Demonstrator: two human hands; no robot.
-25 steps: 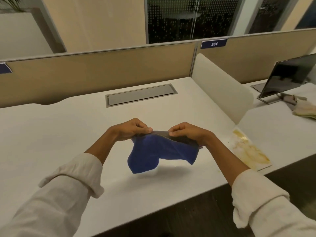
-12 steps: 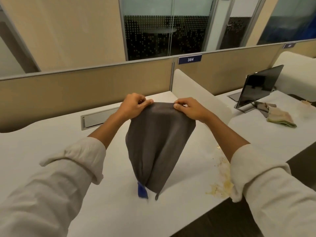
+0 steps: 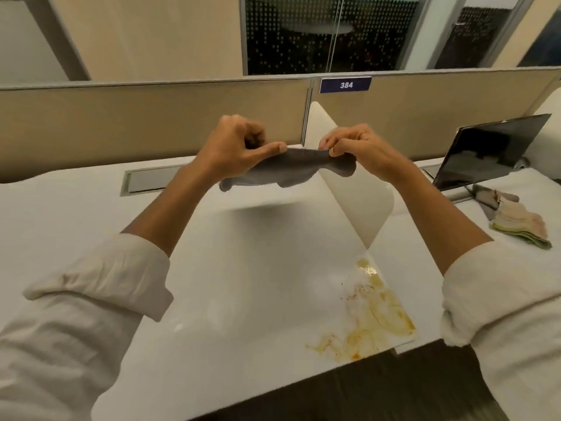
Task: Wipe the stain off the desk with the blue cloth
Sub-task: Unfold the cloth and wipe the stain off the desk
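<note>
Yellow-brown smeared stain [image 3: 373, 323] on white desk [image 3: 249, 268] untouched, wiping not started: left hand [image 3: 233, 147] and right hand [image 3: 355, 150] each pinch soft cloth [image 3: 282, 171] (grey face showing) midair, well above and behind the stain.

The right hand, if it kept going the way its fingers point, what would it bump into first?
Probably the left hand. The right hand points leftward along the cloth stretched between them; depth is hard to judge.

Grey-looking cloth [image 3: 282, 170], yellow-brown stain [image 3: 372, 320], white desk [image 3: 243, 284], navy label [image 3: 345, 85].
</note>
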